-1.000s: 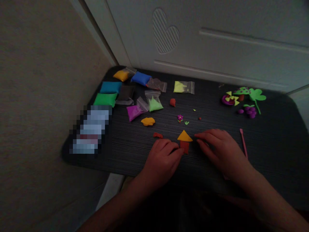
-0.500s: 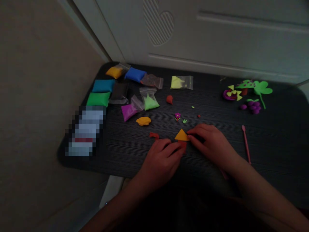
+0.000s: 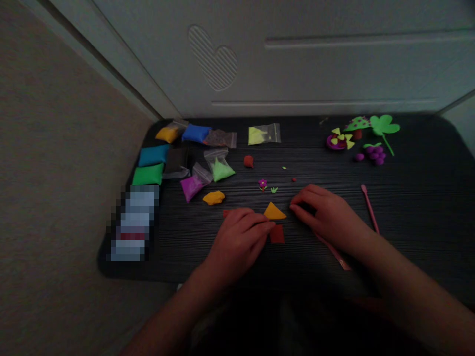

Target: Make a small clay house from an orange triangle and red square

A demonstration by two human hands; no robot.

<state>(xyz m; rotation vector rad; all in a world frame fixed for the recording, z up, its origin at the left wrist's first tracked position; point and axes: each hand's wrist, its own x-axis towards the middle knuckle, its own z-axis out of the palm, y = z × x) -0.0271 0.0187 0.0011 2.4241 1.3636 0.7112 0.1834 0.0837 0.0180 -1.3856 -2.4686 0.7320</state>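
Note:
A flat orange-yellow clay triangle [image 3: 274,212] lies on the dark table, with a flat red clay square [image 3: 277,234] just below it and a small gap between them. My left hand [image 3: 241,237] rests palm down with fingers stretched out, their tips at the square's left edge and the triangle's lower left corner. It partly covers a red clay scrap [image 3: 226,212]. To the right of the triangle, apart from it, is my right hand [image 3: 324,210], thumb and index tips close together with nothing visible between them. A pink tool [image 3: 336,254] lies partly under the right forearm.
Bags of coloured clay [image 3: 196,133] crowd the back left. An orange clay lump [image 3: 214,198], a red lump [image 3: 248,161] and a tiny purple flower [image 3: 262,183] lie mid-table. Finished clay pieces [image 3: 376,154] sit back right, above a second pink tool [image 3: 370,207]. A white panel [image 3: 315,74] stands behind.
The view has shifted. My right fingers have come off the triangle's right corner. My left fingers have drawn back leftward, uncovering the red square, which now lies slightly apart from the triangle.

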